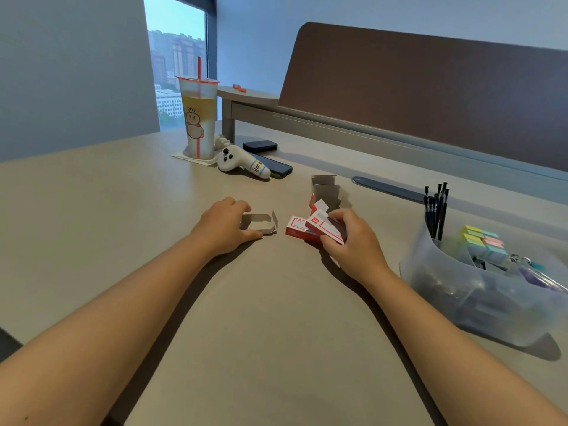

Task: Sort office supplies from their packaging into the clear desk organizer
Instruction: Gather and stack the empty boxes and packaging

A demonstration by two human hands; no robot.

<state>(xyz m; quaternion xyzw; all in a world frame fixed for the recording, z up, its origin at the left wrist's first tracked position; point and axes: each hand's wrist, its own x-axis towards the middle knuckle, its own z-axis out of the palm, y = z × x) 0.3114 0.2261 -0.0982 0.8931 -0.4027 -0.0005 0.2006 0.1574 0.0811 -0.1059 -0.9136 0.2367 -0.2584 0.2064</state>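
Note:
My left hand (226,226) grips an opened grey cardboard tray (260,223) lying on the desk, thumb along its near side. My right hand (350,238) holds a small red and white staple box (322,227), tilted over a second red and white box (295,229) that lies flat on the desk. Behind them stand opened cardboard box sleeves (326,192). The clear desk organizer (430,272) sits at the right, with black pen refills (436,210), pastel sticky tabs (484,241) and binder clips inside.
A drink cup with a red straw (198,118) stands at the back left on a napkin. Beside it lie a white controller (242,164), a dark phone (273,167) and a black case (260,146). A brown desk divider (430,96) runs along the back.

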